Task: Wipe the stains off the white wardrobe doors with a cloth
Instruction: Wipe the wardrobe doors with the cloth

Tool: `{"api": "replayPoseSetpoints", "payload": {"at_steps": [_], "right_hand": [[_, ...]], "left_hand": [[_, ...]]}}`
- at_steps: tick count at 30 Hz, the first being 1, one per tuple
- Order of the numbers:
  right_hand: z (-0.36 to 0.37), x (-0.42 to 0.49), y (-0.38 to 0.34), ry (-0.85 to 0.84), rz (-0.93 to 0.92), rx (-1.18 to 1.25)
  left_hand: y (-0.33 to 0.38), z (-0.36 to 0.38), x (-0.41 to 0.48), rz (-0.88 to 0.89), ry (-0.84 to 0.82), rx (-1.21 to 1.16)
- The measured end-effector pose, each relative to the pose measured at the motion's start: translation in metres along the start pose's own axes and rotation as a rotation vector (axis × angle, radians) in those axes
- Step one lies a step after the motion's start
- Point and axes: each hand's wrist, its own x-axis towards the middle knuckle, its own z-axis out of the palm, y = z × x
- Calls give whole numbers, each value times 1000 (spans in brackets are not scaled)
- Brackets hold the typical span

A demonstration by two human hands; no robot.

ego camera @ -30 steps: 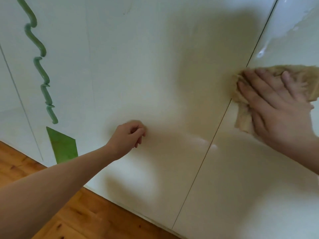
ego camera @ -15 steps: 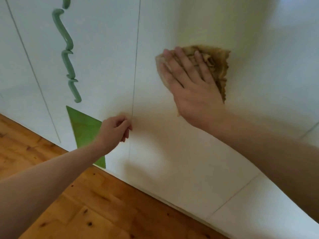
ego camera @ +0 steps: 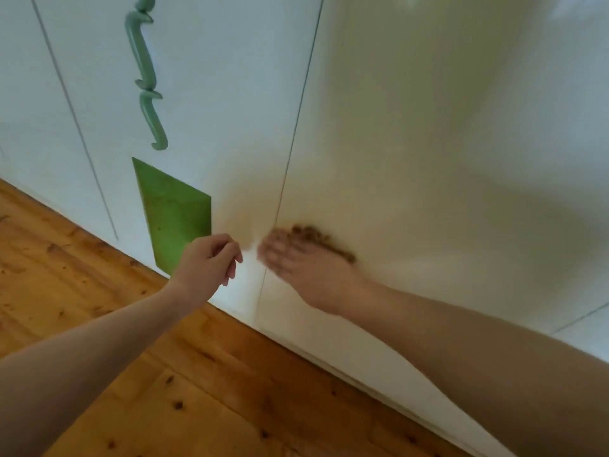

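The white wardrobe doors (ego camera: 428,143) fill the upper part of the view, split by a thin vertical seam. My right hand (ego camera: 306,268) lies flat with straight fingers on a brown cloth (ego camera: 326,242) and presses it against the lower part of the right door, just right of the seam. Only the cloth's upper edge shows past the fingers, and the hand is motion-blurred. My left hand (ego camera: 207,262) hovers close to the left door near the seam, fingers loosely curled, holding nothing.
A wavy green handle (ego camera: 145,77) runs down the left door, with a green panel (ego camera: 174,216) below it. Wooden floorboards (ego camera: 164,390) lie under the wardrobe's bottom edge.
My right hand has swept the cloth down the door, from mid-height to near the bottom beside the seam. The view has tilted down. My left hand has stayed by the seam.
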Motion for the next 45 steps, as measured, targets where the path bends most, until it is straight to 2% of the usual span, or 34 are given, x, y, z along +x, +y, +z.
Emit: {"api": "replayPoseSetpoints", "payload": {"at_steps": [2, 5, 8, 13, 16, 19, 25, 31, 34, 39, 43, 45], "right_hand": [[7, -18, 4, -84, -89, 16], [-7, -42, 32, -122, -135, -31], [-32, -66, 73, -22, -110, -126], [-111, -122, 169, 341, 80, -283], [-177, -178, 234, 462, 334, -360], [-207, -246, 278, 564, 527, -417], [-196, -354, 286, 611, 708, -394], [-183, -437, 293, 604, 784, -348], [-181, -422, 289, 664, 836, -271], [-214, -330, 307, 719, 693, -284], [-251, -242, 308, 859, 935, -202], [-259, -203, 300, 864, 927, -182]], "left_hand": [[17, 5, 2, 46, 0, -6], [51, 27, 3, 151, 13, -16], [86, 53, -1, 239, 9, -48], [176, 58, 0, 407, 38, -137], [240, 52, 0, 495, 73, -189], [289, 52, -10, 553, 74, -205], [375, 81, -29, 688, 3, -172], [399, 104, -42, 713, -19, -158], [405, 101, -42, 697, -10, -144], [418, 71, -30, 715, 20, -100], [410, 35, -9, 708, 94, -153], [399, 20, 2, 675, 134, -173]]}}
